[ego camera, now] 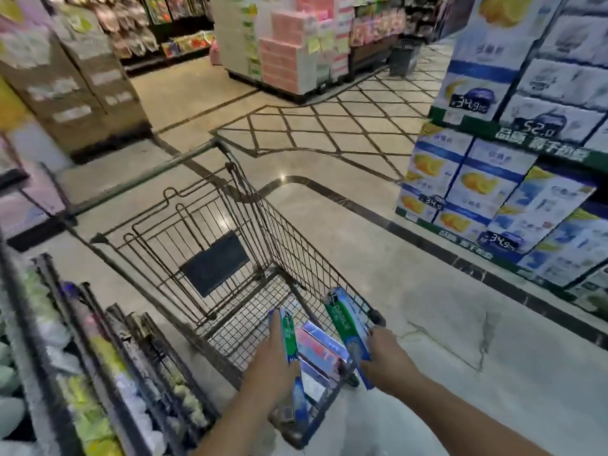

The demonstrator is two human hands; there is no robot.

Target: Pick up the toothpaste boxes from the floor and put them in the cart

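Blurring hides most print on the cardboard toothpaste boxes. The left hand has its grip closed around one green-and-blue box, held upright over the near end of the wire cart. The right hand clasps a second box at the cart's near right corner. More boxes lie in the mesh basket, partly hidden behind the hands.

Both hands, left and right, reach forward, fingers closed.
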